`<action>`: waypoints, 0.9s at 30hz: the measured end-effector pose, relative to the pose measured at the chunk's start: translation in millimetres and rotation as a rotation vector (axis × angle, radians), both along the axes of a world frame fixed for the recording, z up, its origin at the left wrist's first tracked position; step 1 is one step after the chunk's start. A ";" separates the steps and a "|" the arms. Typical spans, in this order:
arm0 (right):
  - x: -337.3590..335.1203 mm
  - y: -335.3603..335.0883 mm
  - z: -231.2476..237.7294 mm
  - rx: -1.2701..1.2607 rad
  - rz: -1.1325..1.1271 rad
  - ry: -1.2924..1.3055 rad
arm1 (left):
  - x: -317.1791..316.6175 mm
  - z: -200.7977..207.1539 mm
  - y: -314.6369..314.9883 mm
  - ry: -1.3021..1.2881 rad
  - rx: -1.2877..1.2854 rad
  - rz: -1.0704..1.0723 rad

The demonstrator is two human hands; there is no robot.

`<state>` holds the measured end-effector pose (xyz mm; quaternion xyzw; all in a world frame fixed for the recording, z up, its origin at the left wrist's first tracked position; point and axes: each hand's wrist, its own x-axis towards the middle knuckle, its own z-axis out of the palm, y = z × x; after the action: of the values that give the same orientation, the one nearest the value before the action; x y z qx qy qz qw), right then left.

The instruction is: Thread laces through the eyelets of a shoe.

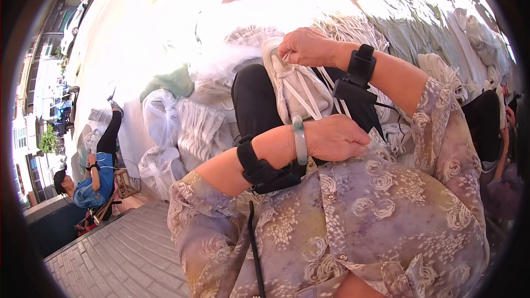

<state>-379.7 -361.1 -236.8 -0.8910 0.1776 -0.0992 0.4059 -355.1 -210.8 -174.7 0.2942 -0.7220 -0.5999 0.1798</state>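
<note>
A pale white sneaker (298, 91) lies on my lap across the dark trousers, its toe pointing away from me. White shoelaces (303, 92) cross its upper and run back toward my left wrist. Over the toe end, my right hand (309, 47) is closed in a pinch on a shoelace. Close to my belly, my left hand (337, 138) is closed with its knuckles up; its fingertips and whatever they hold are hidden. A pale green bangle (300, 142) circles the left wrist. Black straps with devices sit on both forearms.
Bundles of white laces (353, 30) lie ahead to the right. Tied clear plastic bags (161, 116) and a green bag (168, 84) lie to the left. Another person (94, 179) sits at far left; part of someone else (497, 132) shows at the right edge.
</note>
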 end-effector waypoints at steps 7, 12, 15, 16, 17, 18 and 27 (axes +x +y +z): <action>8.4 27.1 -2.9 -0.360 0.194 0.115 | 1.7 1.0 6.3 0.003 -0.035 0.023; 14.9 27.1 3.3 -0.329 0.198 0.269 | 6.8 -6.7 13.6 0.025 -0.083 0.048; 29.3 23.4 9.1 -0.328 0.214 0.401 | 4.2 -5.8 13.4 0.063 -0.167 0.058; 38.1 24.4 14.1 -0.337 0.255 0.444 | 2.8 -4.9 11.7 0.075 -0.195 0.085; 45.9 26.1 18.7 -0.369 0.300 0.477 | 1.8 -4.0 9.4 0.082 -0.194 0.092; 54.7 27.0 23.6 -0.368 0.308 0.483 | 1.1 -3.1 6.9 0.064 -0.185 0.115; 59.7 13.4 19.6 -0.431 0.371 0.550 | 5.7 -2.0 11.6 0.150 -0.162 0.271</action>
<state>-320.0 -347.7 -217.3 -0.9660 0.0911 0.1833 0.1580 -349.3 -199.2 -176.7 0.3278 -0.7062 -0.5303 0.3357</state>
